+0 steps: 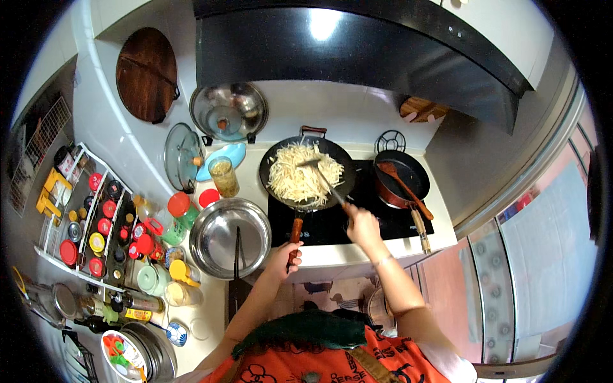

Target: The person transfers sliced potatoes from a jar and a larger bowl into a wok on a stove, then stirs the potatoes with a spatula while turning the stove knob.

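Note:
A black wok (268, 178) sits on the left side of the black glass cooktop (352, 230). Pale, thin-cut shreds of food (299, 174), perhaps potato or another vegetable, are heaped inside it. My left hand (283, 260) grips the wok's wooden handle (296, 232), which points toward me. In my right hand (363, 227) is the wooden end of a metal spatula (330, 186). Its blade rests on or just over the top of the heap; which of these I cannot tell. A large steel bowl (210, 239) stands on the counter left of the wok handle, with chopsticks (237, 253) across its near rim.
Right of the wok is a smaller dark red pan (390, 189) with a wooden spatula (407, 186) across it. A jar (223, 177), glass lid (182, 155) and large steel lid (249, 110) stand at the back left. Racks of seasoning jars (96, 244) fill the left. Overhead hangs the range hood (354, 52).

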Available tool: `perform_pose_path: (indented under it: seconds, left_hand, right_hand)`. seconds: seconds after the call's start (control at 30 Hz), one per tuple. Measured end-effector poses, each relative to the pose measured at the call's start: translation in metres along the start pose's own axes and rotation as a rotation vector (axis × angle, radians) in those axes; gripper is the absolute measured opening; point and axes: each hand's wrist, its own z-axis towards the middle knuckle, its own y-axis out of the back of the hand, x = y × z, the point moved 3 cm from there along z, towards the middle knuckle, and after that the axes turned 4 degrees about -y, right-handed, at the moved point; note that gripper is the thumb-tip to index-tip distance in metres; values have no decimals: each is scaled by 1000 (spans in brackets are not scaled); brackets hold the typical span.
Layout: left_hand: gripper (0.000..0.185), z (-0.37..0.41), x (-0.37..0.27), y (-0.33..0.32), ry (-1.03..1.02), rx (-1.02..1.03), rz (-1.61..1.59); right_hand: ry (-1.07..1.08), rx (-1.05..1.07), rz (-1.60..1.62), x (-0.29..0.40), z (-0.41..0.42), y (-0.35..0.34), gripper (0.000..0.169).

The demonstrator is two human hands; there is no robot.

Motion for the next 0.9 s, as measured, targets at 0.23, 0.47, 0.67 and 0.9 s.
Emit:
perform_pose_path:
  seconds: [0.23,0.47,0.67,0.9]
  left_hand:
    - [25,1,2,1,-12,29,-26]
    - [29,1,4,-2,12,-22,-6]
    - [28,0,1,1,-22,12,-9]
    - [27,3,3,2,-24,2,11]
  right_hand:
    - [-117,108,-82,15,-56,18,55]
    - [-91,59,-81,7,11,15,43]
    - [-124,140,-42,47,-45,46,50]
    - [-154,166,31,47,-47,-4,49]
